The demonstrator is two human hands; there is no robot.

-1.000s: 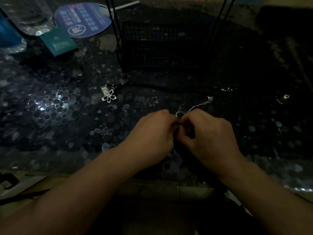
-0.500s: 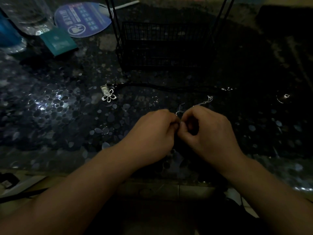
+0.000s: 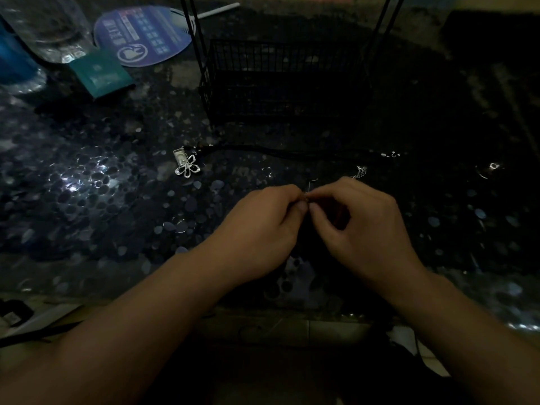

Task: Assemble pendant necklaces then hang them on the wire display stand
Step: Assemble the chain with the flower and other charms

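In dim light, the left hand [image 3: 263, 226] and right hand [image 3: 359, 226] meet fingertip to fingertip, both pinching a thin silver chain [image 3: 360, 172] that trails away rightward, with the black wire display stand [image 3: 280, 80] straight beyond on the glossy pebble-patterned table [image 3: 87, 200].

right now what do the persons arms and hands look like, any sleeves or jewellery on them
Both forearms are bare to the frame's bottom edge, with no sleeves in view. The left hand and right hand show no gloves, rings, watch or bracelets, though the dim light could hide small details.
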